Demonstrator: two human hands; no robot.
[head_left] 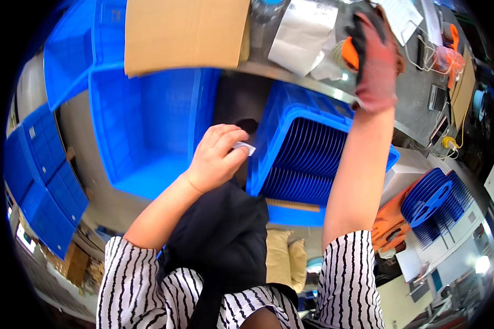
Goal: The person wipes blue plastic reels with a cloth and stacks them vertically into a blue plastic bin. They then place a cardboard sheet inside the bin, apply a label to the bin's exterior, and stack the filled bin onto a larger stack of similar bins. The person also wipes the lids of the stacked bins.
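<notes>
pinching a small flat white slip (249, 148) beside a blue plastic crate (307, 97)

the bare left hand (217, 151) has its thumb and fingers closed on the slip, gripping one end so that the other pokes out rightward, toward the crate. the slip's long axis runs left to right with a slight dip toward the body, and its free end lies near the crate's left rim. inside the crate, thin dark-blue discs (307, 148) stand on edge in two packed rows.

the right hand, in a red-and-black knit glove (376, 66), is stretched far forward over a grey metal bench (414, 101), with an orange-and-tan rounded object (349, 53) at its left side. how far that hand is open, and whether it grips the object, i cannot tell. the right forearm passes above the crate's right side, but of the two hands the left is nearer the discs.
</notes>
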